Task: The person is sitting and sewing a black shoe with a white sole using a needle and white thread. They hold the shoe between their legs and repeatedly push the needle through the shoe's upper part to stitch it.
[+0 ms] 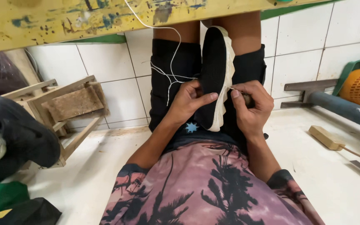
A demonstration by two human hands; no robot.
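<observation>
Two hands grip blk knit shoe (pixel 214 71), rubbery sole.

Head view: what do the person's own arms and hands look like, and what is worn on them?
Both forearms are bare, as are the left hand and right hand: no gloves, rings or watch visible. Short sleeves of a pink-purple shirt with dark palm silhouettes end near the elbows.

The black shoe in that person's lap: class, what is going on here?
A seated person holds a black shoe with a white sole upright between the knees. The left hand steadies the shoe's side, fingers pressed on the black upper. The right hand grips a small tool at the sole's edge, where a white thread runs up toward the yellow workbench. A wooden stool lies tipped on the tiled floor nearby.
</observation>
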